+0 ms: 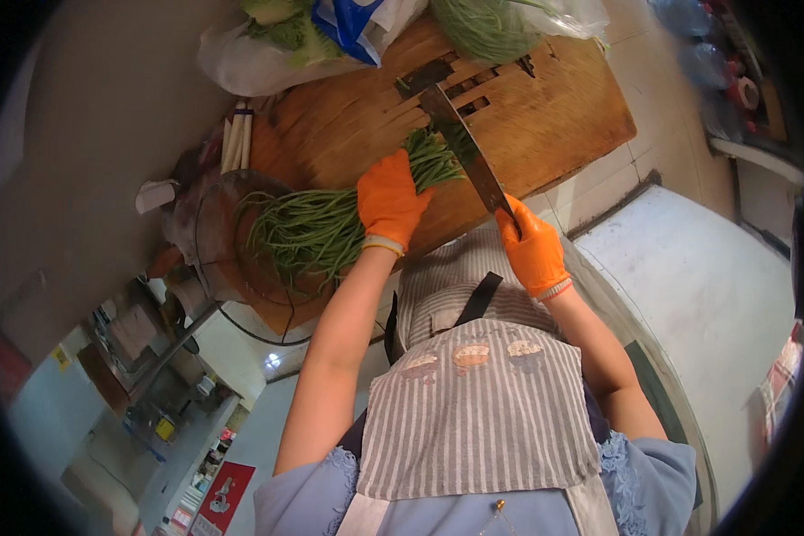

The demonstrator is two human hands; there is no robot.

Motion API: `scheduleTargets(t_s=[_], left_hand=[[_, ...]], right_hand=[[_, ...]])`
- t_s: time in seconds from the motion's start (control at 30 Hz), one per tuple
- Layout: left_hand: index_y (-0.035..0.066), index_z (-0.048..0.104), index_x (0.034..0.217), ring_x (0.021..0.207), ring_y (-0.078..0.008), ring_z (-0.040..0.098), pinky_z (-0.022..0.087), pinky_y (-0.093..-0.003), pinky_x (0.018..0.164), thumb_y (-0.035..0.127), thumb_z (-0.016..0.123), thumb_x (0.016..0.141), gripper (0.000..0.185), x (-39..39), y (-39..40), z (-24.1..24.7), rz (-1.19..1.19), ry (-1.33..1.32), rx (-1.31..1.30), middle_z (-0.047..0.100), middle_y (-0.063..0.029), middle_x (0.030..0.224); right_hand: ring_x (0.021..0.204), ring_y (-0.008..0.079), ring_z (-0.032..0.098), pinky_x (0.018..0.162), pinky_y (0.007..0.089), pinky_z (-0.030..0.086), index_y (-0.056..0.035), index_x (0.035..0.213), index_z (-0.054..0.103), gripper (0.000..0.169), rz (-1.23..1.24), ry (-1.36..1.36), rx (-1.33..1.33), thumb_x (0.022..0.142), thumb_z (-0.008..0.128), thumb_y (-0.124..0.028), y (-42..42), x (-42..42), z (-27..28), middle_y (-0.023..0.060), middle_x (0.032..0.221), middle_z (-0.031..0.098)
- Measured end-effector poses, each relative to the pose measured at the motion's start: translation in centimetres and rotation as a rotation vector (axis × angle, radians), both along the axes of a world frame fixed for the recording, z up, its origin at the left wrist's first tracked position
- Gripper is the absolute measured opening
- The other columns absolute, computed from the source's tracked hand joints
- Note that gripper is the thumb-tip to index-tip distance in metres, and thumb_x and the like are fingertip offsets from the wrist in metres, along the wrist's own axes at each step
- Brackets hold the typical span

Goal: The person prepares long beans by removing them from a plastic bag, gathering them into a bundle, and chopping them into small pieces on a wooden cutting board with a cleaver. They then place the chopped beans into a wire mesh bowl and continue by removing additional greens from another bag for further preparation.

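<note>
My left hand (390, 201), in an orange coated glove, is closed around a bundle of long green beans (308, 231). The long ends trail leftward past the edge of a worn wooden chopping board (556, 127), and the short ends stick out to the right of my fingers. My right hand (534, 248), gloved the same way, grips the handle of a broad-bladed kitchen knife (469, 147). Its blade slants up and left across the board, just beside the short bean ends. Whether the edge touches the beans or the wood, I cannot tell.
Plastic bags with leafy greens (285, 33) and more long beans (486, 30) lie along the far edge. The board has deep dark slots (469, 87). Pale sticks (238, 137) stand at its left, above a thin round wire frame (204, 278). A white flat surface (697, 268) is at right.
</note>
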State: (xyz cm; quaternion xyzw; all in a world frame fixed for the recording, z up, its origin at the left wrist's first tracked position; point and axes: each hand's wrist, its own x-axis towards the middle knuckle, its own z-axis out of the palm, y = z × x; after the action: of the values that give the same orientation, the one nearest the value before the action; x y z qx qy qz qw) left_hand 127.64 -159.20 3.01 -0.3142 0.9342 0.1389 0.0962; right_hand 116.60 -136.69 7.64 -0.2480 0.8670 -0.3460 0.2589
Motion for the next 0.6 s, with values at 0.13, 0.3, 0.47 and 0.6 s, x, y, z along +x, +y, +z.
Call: scheduleTargets(t_s=[0.13,0.3,0.47,0.6], left_hand=[[0.004,0.061,0.126,0.107,-0.0334,0.067,0.055,-0.0462,0.089,0.05,0.087,0.081,0.069,-0.8,-0.4,0.4,-0.019,-0.073,0.017,0.067,-0.0137,0.114],[0.003,0.059,0.136,0.112,-0.036,0.064,0.053,-0.047,0.094,0.05,0.086,0.081,0.077,0.1,0.0,-1.0,-0.01,-0.005,-0.064,0.065,-0.0155,0.122],[0.003,0.059,0.136,0.112,-0.0361,0.063,0.052,-0.0471,0.095,0.049,0.086,0.081,0.077,-0.5,-0.3,-0.1,0.024,-0.087,0.036,0.064,-0.0166,0.125],[0.004,0.06,0.132,0.112,-0.0361,0.062,0.052,-0.0476,0.095,0.046,0.086,0.081,0.072,-0.5,-0.3,-0.3,0.034,-0.088,0.056,0.064,-0.0164,0.124]], right_hand=[[0.08,0.0417,0.072,0.068,0.05,0.056,-0.0191,0.13,0.073,0.031,0.097,0.095,-0.055,0.099,0.072,-0.021,-0.8,0.5,-0.3,0.0183,0.092,0.075],[0.077,0.0423,0.071,0.066,0.0524,0.057,-0.019,0.128,0.071,0.027,0.144,0.19,-0.054,0.1,0.071,-0.023,-2.7,1.1,-1.9,0.017,0.09,0.076],[0.08,0.0471,0.07,0.068,0.0572,0.055,-0.0144,0.116,0.064,0.018,0.312,0.067,0.228,0.105,0.062,-0.029,-3.1,-0.7,-0.7,0.0218,0.089,0.075],[0.081,0.0506,0.069,0.071,0.0607,0.053,-0.0124,0.11,0.061,0.022,0.373,-0.004,0.336,0.107,0.057,-0.034,-4.9,-2.4,-0.2,0.0257,0.086,0.073]])
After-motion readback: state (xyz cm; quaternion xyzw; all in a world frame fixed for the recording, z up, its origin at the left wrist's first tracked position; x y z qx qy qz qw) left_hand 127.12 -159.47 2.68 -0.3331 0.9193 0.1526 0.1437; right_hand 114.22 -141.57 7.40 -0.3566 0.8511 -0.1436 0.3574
